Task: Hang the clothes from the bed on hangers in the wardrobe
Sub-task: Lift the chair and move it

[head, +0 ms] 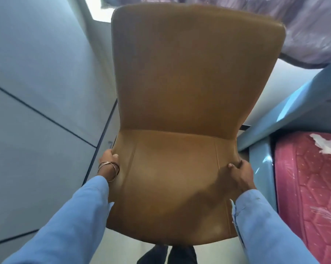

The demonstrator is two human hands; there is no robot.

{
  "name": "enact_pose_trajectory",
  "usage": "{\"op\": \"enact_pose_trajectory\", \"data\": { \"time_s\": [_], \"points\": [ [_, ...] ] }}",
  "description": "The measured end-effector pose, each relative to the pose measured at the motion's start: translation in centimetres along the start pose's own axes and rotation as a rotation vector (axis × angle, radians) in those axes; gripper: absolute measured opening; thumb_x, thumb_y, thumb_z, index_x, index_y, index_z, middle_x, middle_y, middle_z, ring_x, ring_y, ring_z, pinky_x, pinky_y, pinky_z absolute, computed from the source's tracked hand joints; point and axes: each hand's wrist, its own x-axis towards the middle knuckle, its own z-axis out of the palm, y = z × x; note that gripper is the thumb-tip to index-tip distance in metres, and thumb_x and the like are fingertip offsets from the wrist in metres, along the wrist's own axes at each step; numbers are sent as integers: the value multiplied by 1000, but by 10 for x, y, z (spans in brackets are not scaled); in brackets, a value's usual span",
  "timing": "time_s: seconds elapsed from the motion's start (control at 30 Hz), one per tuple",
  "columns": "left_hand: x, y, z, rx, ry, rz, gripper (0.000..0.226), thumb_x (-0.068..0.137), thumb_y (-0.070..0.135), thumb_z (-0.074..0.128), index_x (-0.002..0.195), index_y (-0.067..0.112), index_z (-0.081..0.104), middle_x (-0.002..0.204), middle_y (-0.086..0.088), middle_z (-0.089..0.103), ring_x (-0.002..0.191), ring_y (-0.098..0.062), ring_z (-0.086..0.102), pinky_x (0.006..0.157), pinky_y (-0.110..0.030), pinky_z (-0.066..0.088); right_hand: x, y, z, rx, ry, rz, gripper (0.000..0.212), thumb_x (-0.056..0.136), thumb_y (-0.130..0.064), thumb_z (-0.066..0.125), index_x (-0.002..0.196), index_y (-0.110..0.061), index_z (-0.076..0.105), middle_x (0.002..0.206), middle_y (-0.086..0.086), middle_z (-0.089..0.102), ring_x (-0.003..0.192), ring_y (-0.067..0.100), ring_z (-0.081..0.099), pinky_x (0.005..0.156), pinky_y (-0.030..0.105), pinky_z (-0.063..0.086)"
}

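Note:
A tan leather chair [180, 130] fills the middle of the head view, its backrest pointing away from me. My left hand [108, 158], with bangles on the wrist, grips the seat's left edge. On the opposite side my right hand [240, 173] grips the seat's right edge, thumb on top. At the right lies the bed, a pink plastic-wrapped mattress [309, 197] in a light blue frame [260, 168]. Neither clothes nor hangers are in sight.
Grey wardrobe or wall panels [37, 101] run along the left, close to the chair. A plastic-wrapped bundle [303, 35] lies at the top right above the bed frame. Pale floor shows between the chair and the bed. My dark shoes [166, 254] are under the seat.

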Motion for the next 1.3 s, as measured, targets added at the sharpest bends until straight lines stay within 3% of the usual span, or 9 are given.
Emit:
{"op": "enact_pose_trajectory", "data": {
  "time_s": [0.27,0.5,0.77,0.93,1.13,1.3],
  "points": [
    [124,71,80,101,-79,82,27,87,5,46,109,-1,61,106,-25,64,100,-44,57,89,-44,45,113,-6,39,105,53,101,35,90,-22,63,119,-4,57,110,15,65,100,35,61,91,43,51],
    [179,99,142,163,-73,53,25,87,4,46,104,0,63,101,-24,64,95,-43,56,84,-41,45,201,-7,64,62,40,104,36,85,-25,65,116,-7,58,106,14,66,101,35,61,90,51,52],
    [209,117,160,119,-57,66,25,88,4,44,103,2,64,95,-21,64,82,-35,52,78,-37,42,240,-32,70,15,60,64,39,90,-21,62,123,-1,55,113,14,61,105,33,57,83,31,41],
    [222,126,157,96,-55,94,16,89,7,45,88,7,61,86,-19,63,82,-38,56,75,-37,44,253,-41,78,13,73,75,37,90,-24,62,121,-4,54,116,14,61,110,34,55,92,44,48],
    [227,134,152,55,-60,113,43,88,1,43,126,13,58,110,-15,64,96,-33,56,93,-43,47,251,-51,87,43,115,139,37,93,-23,60,126,-8,51,123,13,57,113,34,54,100,52,45],
    [221,138,143,66,-170,104,56,87,-7,44,137,17,48,122,-11,60,111,-35,55,100,-44,46,250,-54,84,20,108,55,20,96,-16,54,113,-9,58,113,12,62,109,33,54,96,47,46]
  ]
}}
